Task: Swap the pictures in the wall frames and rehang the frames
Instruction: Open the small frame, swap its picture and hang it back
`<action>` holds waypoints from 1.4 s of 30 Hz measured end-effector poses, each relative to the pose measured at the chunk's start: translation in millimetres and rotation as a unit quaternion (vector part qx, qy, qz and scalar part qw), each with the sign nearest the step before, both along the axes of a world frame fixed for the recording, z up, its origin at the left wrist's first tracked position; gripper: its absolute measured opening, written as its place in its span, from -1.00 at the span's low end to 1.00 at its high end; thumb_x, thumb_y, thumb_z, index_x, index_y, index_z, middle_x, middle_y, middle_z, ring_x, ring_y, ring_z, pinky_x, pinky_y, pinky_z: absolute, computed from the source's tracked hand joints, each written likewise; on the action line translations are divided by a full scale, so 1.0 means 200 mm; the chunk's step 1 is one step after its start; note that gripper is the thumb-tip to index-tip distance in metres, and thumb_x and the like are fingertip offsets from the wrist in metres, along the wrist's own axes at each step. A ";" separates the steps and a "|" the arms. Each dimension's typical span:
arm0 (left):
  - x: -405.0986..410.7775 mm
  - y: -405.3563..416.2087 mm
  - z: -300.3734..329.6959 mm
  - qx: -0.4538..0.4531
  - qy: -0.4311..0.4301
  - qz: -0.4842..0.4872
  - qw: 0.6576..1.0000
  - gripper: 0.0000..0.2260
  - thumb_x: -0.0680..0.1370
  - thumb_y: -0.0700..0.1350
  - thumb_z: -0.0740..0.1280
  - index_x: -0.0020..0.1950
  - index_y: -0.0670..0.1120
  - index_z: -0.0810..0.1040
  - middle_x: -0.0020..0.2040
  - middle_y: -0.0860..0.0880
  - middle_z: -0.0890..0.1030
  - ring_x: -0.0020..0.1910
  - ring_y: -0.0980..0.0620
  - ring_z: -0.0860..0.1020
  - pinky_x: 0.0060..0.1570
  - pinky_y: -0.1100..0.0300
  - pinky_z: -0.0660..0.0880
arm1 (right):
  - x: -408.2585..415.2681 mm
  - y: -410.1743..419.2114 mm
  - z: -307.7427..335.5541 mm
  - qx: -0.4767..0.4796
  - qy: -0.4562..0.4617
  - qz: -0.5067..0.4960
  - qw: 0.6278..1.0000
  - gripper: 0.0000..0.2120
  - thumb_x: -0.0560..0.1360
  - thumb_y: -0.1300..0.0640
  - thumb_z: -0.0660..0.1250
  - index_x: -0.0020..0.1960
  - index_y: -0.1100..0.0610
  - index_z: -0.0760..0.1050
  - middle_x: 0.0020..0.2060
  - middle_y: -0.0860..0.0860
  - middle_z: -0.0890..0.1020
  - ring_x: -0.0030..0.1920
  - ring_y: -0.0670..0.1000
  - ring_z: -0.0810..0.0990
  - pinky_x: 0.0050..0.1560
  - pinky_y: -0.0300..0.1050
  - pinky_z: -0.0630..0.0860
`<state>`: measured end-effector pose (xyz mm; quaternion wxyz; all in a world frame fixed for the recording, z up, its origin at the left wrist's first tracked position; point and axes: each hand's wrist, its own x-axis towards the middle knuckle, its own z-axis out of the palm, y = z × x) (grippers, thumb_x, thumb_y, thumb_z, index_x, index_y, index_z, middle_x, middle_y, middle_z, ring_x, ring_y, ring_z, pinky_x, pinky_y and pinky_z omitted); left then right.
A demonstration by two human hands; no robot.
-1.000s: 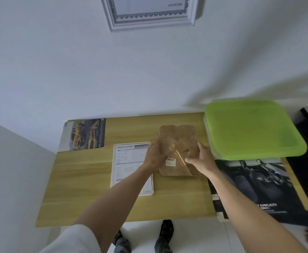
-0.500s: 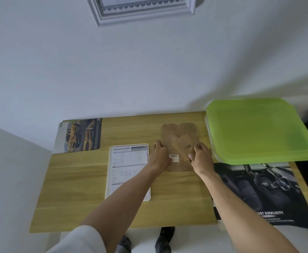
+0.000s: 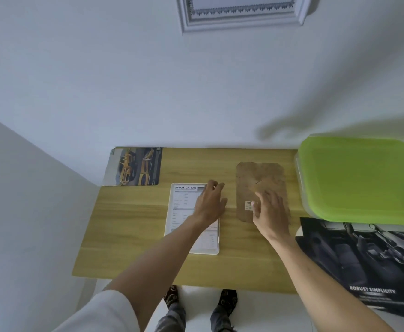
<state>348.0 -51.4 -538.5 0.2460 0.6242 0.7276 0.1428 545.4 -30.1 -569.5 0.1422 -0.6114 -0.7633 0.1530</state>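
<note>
A white wall [image 3: 100, 68] rises behind a wooden table [image 3: 129, 236]. High on the wall hangs a white frame [image 3: 241, 17], only partly seen. On the table lies a brown frame back [image 3: 259, 185], face down, with a small sticker. The right hand [image 3: 271, 209] rests flat on it, fingers spread and straight. The left hand [image 3: 210, 204] lies over a white frame with a printed sheet [image 3: 184, 212], fingers loose and holding nothing. A car picture [image 3: 133, 166] lies in the far left corner. A green lid [image 3: 361, 178] and a dark poster [image 3: 364, 264] sit to the right.
</note>
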 end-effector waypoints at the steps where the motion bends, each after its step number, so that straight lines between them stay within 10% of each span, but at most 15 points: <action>1: -0.07 -0.03 0.01 0.004 0.010 0.009 1.000 -0.58 0.59 -0.11 0.32 0.43 -0.13 0.38 0.35 -0.10 0.39 0.21 -0.11 0.49 0.09 -0.03 0.53 | -0.05 -0.02 0.01 -0.002 0.008 0.020 1.000 -0.70 0.55 0.11 0.36 0.26 0.14 0.53 0.21 0.14 0.55 0.22 0.19 0.49 0.10 0.14 0.58; 11: -0.52 -0.44 -0.05 -0.046 0.130 0.059 0.989 -0.52 0.51 0.16 0.38 0.25 -0.16 0.49 0.27 -0.09 0.40 0.23 -0.08 0.39 0.21 0.07 0.42 | -0.47 -0.35 0.04 -0.047 -0.012 0.072 0.996 -0.82 0.54 0.07 0.38 0.09 0.14 0.61 0.13 0.09 0.58 0.10 0.11 0.59 0.01 -0.01 0.58; 18: -0.52 -0.55 -0.09 -0.089 0.026 0.112 0.989 -0.68 0.52 0.07 0.40 0.07 -0.15 0.50 0.23 -0.06 0.41 0.22 -0.07 0.40 0.09 0.06 0.48 | -0.63 -0.49 0.06 -0.111 -0.061 -0.019 0.992 -0.67 0.62 0.04 0.27 0.32 0.18 0.44 0.25 0.10 0.49 0.21 0.09 0.51 0.12 -0.08 0.51; 24: -0.50 -0.51 -0.11 -0.116 -0.182 0.300 0.929 -0.68 0.45 -0.05 0.42 0.12 -0.21 0.57 0.18 -0.13 0.55 0.09 -0.12 0.56 0.10 -0.04 0.56 | -0.72 -0.48 0.05 -0.205 0.145 -0.205 0.946 -0.61 0.56 0.14 0.33 0.37 0.21 0.47 0.30 0.15 0.49 0.27 0.14 0.51 0.25 0.01 0.49; 38: -0.58 -0.50 -0.03 -0.116 -0.234 0.307 0.915 -0.57 0.49 -0.10 0.42 0.34 -0.11 0.46 0.23 -0.08 0.54 0.19 -0.08 0.52 0.07 0.12 0.43 | -0.73 -0.48 0.12 -0.218 0.331 -0.315 0.862 -0.93 0.55 0.16 0.37 0.03 0.11 0.56 -0.06 -0.02 0.63 -0.13 -0.05 0.57 -0.27 -0.20 0.46; 42: -0.60 -0.51 0.00 -0.089 -0.246 0.293 0.920 -0.49 0.50 -0.02 0.42 0.40 -0.12 0.42 0.26 -0.06 0.51 0.23 -0.07 0.50 0.07 0.13 0.41 | -0.71 -0.48 0.14 -0.250 0.409 -0.300 0.825 -0.88 0.56 0.23 0.35 0.09 0.10 0.56 0.05 0.08 0.64 0.01 0.09 0.64 0.05 0.07 0.62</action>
